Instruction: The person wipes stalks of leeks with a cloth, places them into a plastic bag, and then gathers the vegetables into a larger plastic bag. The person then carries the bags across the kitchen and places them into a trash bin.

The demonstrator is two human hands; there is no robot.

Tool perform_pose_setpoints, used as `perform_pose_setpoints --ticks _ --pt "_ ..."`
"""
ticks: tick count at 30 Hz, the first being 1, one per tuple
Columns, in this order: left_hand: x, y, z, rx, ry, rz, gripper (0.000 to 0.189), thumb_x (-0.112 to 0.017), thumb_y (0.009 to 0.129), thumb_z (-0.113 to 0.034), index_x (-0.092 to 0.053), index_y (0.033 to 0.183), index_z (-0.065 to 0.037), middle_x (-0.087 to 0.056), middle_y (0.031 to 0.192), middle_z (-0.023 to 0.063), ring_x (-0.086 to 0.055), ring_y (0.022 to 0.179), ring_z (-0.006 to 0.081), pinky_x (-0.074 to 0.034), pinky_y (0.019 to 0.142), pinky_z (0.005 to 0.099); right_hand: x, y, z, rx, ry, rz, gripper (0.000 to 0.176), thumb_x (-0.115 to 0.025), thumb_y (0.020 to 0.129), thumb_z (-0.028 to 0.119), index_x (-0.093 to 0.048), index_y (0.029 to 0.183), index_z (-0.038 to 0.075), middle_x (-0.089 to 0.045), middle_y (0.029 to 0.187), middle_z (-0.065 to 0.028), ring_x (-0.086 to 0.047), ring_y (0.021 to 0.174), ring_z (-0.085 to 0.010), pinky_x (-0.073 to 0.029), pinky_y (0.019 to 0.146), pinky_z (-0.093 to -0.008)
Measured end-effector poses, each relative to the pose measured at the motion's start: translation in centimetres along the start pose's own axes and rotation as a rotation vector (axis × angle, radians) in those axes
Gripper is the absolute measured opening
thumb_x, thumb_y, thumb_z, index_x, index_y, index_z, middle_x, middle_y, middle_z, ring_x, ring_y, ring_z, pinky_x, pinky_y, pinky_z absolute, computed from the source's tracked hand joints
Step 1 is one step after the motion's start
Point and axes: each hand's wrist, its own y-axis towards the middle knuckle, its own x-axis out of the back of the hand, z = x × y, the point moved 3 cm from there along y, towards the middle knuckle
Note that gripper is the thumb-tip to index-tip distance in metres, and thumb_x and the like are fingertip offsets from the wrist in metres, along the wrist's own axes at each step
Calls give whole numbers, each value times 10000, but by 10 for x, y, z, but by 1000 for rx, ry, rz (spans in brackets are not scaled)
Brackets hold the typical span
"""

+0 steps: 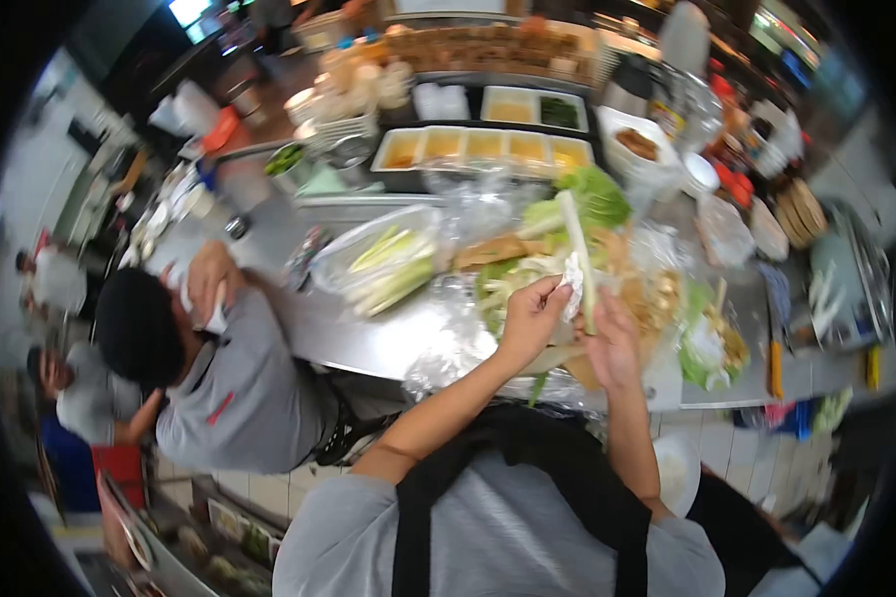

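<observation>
My right hand (pixel 612 343) is closed round the lower end of a long pale green vegetable stalk (pixel 577 239), which stands nearly upright. Pinched in the fingers of my left hand (pixel 535 316) is a crumpled white piece (pixel 573 277), like tissue or cloth, against or very close to the stalk. Blur hides whether the two touch. Below and behind both hands lies a heap of cut leaves and trimmings (pixel 508 284) on clear plastic. A green leafy head (pixel 597 194) rests at its far side. To the left, a clear bag (pixel 338 249) holds several pale green stalks (pixel 398 274).
A steel counter (pixel 319 328) runs across. At its back stand trays of sauces (pixel 483 147) and a white tub (pixel 642 149). Further right are an orange-handled knife (pixel 775 368) and leafy scraps (pixel 712 343). A person in a black cap (pixel 139 323) is close on my left.
</observation>
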Motion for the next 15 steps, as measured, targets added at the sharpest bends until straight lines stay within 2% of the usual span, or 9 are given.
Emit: perform_pose_setpoints --ticks 3,4,5,6,7,8,11,14,15 --pt "48 -10 -4 -9 -385 -305 206 -446 861 -36 -541 1038 12 -590 878 29 -531 763 99 -431 702 230 -13 5 9 138 -289 -94 402 -506 844 62 -402 1228 5 -573 943 -68 -524 747 -112 -421 698 -255" --pt "77 -22 10 -289 432 -557 229 -400 863 -47 -548 1030 2 -580 933 69 -538 835 141 -427 761 265 -17 5 13 221 -432 -137 363 -508 840 38 -445 1196 3 -575 948 -65 -523 752 -107 -422 702 -251" --pt "98 -33 -4 -227 246 -496 254 -364 877 -110 -554 1008 -4 -551 994 105 -528 900 180 -428 778 299 -24 8 15 216 -435 -126 363 -508 840 38 -445 1196 3 -575 948 -65 -523 752 -107 -422 702 -251" --pt "130 -38 -1 -50 -302 -332 288 -346 890 -171 -563 963 3 -557 980 112 -529 899 183 -430 776 308 -37 15 19 260 -620 -101 331 -510 832 20 -482 1162 5 -578 954 -67 -529 767 -116 -424 712 -255" --pt "160 -50 1 -228 144 -567 310 -359 897 -206 -570 922 19 -590 867 101 -538 810 176 -426 735 295 -50 24 20 305 -804 -77 304 -512 824 2 -519 1127 7 -582 959 -69 -534 782 -126 -426 722 -259" --pt "179 -59 -31 -42 8 -635 347 -388 896 -258 -574 870 34 -589 759 83 -523 704 165 -414 693 288 -67 35 20 440 -913 4 281 -515 809 -7 -545 1087 13 -585 954 -81 -543 800 -157 -428 734 -273" --pt "225 -79 -70 6 569 -1120 295 -588 808 -260 -574 818 34 -574 722 71 -495 620 155 -409 604 299 -129 75 4 701 -1112 263 265 -523 757 -29 -579 1010 26 -577 937 -132 -546 850 -273 -429 782 -340" --pt "268 -63 -17 155 331 -919 261 -638 764 -216 -572 827 28 -573 732 48 -492 626 138 -413 585 297 -179 118 -46 680 -1359 504 247 -518 741 -29 -581 973 27 -566 944 -152 -520 912 -323 -413 820 -373" --pt "270 -56 -1 252 77 -882 204 -632 753 -161 -570 842 13 -566 749 19 -496 630 113 -417 591 279 -188 136 -72 618 -1411 614 240 -508 749 -27 -578 973 26 -567 962 -151 -513 945 -323 -408 835 -363"
